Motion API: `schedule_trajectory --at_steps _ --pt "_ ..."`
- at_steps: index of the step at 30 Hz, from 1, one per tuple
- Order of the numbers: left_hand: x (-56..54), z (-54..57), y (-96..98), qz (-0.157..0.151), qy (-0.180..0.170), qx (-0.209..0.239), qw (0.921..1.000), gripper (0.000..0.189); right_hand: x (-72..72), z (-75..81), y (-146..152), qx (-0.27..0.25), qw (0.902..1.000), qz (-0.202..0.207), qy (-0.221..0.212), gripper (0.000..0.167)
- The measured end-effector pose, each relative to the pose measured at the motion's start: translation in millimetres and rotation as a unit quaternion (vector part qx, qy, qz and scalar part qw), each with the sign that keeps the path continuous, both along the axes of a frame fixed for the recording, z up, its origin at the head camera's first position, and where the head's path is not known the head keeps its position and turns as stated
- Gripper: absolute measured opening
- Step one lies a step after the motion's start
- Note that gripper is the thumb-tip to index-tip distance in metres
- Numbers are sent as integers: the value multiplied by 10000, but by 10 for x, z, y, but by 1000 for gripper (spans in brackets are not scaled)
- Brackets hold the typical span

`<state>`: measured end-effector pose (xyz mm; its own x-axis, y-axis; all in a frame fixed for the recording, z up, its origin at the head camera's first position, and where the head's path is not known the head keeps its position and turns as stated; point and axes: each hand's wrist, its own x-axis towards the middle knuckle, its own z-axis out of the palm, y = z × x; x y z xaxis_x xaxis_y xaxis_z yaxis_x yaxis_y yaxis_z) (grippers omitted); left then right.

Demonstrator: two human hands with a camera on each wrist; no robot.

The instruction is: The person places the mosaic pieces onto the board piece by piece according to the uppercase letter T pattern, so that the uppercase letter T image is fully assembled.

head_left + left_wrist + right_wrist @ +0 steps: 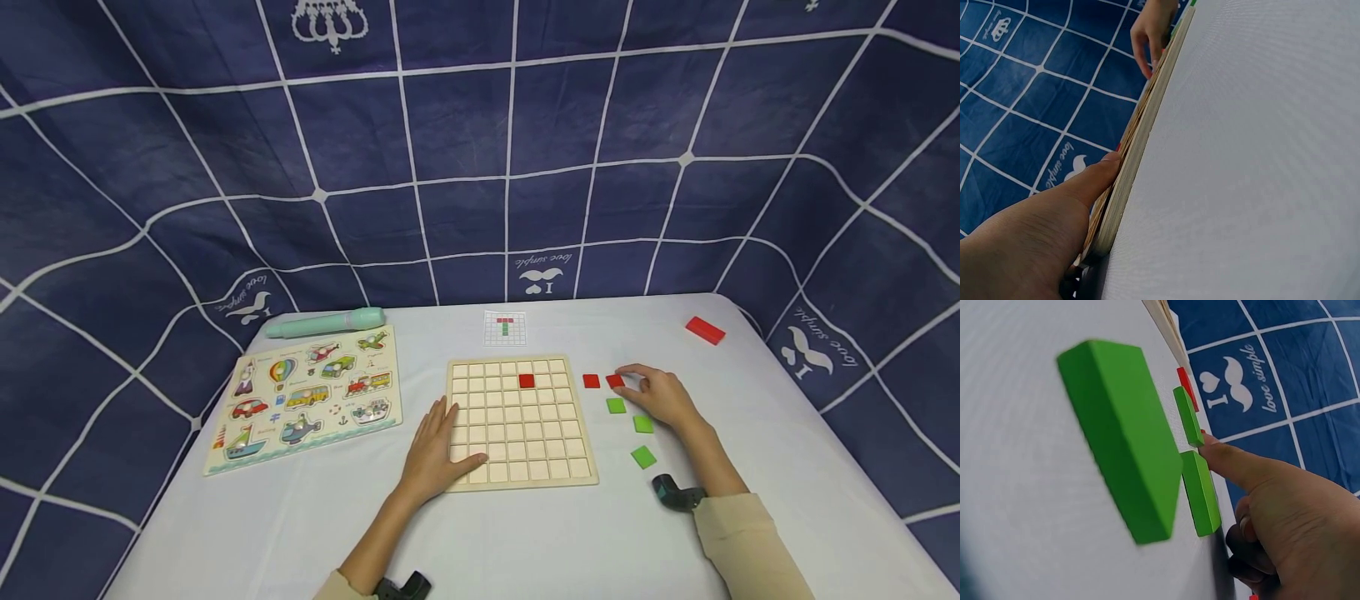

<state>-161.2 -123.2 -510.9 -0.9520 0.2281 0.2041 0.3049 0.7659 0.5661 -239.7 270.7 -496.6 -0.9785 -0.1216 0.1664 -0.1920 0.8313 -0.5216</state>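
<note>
A wooden grid board lies in the middle of the table, with one red square tile in its upper part. My left hand rests along the board's left edge, fingers stretched out and thumb over the lower cells. To the right of the board, my right hand has thumb and index finger at opposite sides of another red tile, pinching it at the table. A third red tile lies between that hand and the board. Green tiles lie below it, large in the right wrist view.
Behind the board lies a small pattern card with a red and green T shape. A vehicle picture puzzle and a mint-green tube-like object are at the left. A red block sits at the far right, before a blue checked curtain.
</note>
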Motion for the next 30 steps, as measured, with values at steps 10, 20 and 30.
schedule_trajectory --at_steps 10,20,30 --pt "17 27 2 -18 81 -16 10000 98 56 -20 61 -71 9993 -353 87 36" --pt "5 16 -6 -2 32 -40 10000 97 130 65 -25 -184 9990 -292 281 40" --pt "-2 -4 2 -20 65 -8 10000 96 132 171 -615 -218 9972 353 628 35"
